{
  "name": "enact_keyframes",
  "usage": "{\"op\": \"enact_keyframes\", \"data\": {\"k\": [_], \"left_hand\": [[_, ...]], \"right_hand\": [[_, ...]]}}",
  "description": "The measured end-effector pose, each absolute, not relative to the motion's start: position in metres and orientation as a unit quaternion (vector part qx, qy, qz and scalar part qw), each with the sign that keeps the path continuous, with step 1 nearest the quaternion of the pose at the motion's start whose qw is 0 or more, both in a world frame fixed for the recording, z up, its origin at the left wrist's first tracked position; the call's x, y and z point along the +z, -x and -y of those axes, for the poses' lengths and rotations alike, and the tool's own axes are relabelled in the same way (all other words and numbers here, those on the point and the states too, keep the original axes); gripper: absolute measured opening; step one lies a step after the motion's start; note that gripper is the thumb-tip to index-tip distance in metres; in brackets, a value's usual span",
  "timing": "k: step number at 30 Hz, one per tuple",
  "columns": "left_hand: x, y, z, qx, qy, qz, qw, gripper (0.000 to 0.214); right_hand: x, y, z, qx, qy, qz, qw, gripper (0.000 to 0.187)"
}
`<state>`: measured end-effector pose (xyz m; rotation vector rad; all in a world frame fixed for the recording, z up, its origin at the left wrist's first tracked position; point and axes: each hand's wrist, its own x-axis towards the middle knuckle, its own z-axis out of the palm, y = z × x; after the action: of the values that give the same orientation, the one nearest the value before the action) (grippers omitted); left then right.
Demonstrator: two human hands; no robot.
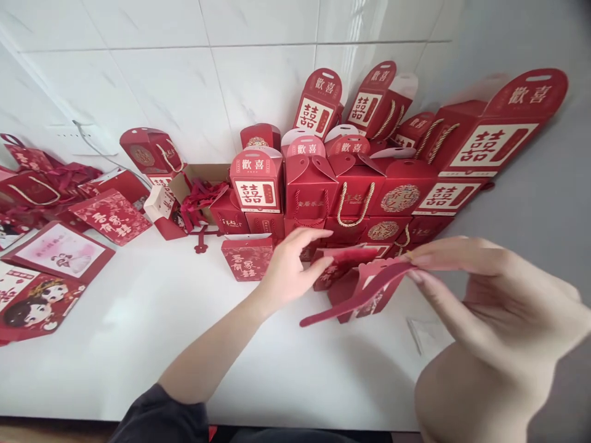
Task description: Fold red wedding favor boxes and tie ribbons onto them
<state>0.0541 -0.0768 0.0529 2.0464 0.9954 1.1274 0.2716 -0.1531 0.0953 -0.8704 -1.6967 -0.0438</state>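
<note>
My right hand point(489, 295) pinches one end of a dark red felt strip point(355, 303) between thumb and fingertips. The strip stretches left in front of a small red gift box point(383, 301) with a scalloped top edge. Near the middle, my left hand point(293, 267) is raised with thumb and fingers apart and nothing between them. Just beyond its fingertips is another red box point(325, 277), partly hidden; I cannot tell whether they touch. To the left of that hand stands a red box with white lettering point(247, 258).
Red gift boxes with rope handles point(353, 200) are stacked against the tiled wall point(166, 92). A cardboard carton point(184, 178) holds red straps point(203, 197). Flat red packaging point(60, 252) lies at the left of the white table point(138, 320). A clear packet point(431, 335) lies at right.
</note>
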Motion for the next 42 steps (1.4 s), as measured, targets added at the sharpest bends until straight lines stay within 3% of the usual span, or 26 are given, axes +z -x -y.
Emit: {"op": "enact_keyframes", "data": {"k": [8,15,18,22,25,29,33,35,38,42], "left_hand": [[0.081,-0.028,0.103,0.458,-0.772,-0.229,0.377,0.032],[0.072,-0.019,0.097,0.474,-0.75,-0.255,0.385,0.025],[0.071,-0.019,0.095,0.478,-0.732,-0.27,0.404,0.021],[0.073,-0.018,0.093,0.462,-0.7,-0.262,0.477,0.019],[0.078,-0.013,0.087,0.394,-0.651,-0.281,0.585,0.025],[0.084,-0.003,0.079,0.289,-0.63,-0.292,0.659,0.053],[0.084,-0.004,0.083,0.313,-0.665,-0.321,0.597,0.024],[0.08,-0.009,0.088,0.378,-0.679,-0.339,0.529,0.021],[0.072,-0.017,0.094,0.474,-0.728,-0.366,0.334,0.021],[0.064,-0.024,0.096,0.504,-0.794,-0.331,0.075,0.026]], "right_hand": [[0.083,-0.243,0.13,0.12,0.246,0.821,0.501,0.026],[0.062,-0.219,0.115,0.238,0.245,0.739,0.582,0.02],[0.055,-0.209,0.109,0.154,0.247,0.722,0.627,0.019],[0.053,-0.206,0.106,0.02,0.265,0.737,0.622,0.021],[0.055,-0.212,0.106,-0.108,0.238,0.776,0.574,0.023],[0.058,-0.221,0.105,-0.191,0.217,0.829,0.478,0.019],[0.053,-0.22,0.102,-0.187,0.242,0.828,0.47,0.029],[0.051,-0.214,0.102,-0.156,0.272,0.808,0.498,0.032],[0.051,-0.202,0.105,-0.048,0.33,0.771,0.542,0.023],[0.055,-0.194,0.114,0.084,0.395,0.733,0.548,0.006]]}}
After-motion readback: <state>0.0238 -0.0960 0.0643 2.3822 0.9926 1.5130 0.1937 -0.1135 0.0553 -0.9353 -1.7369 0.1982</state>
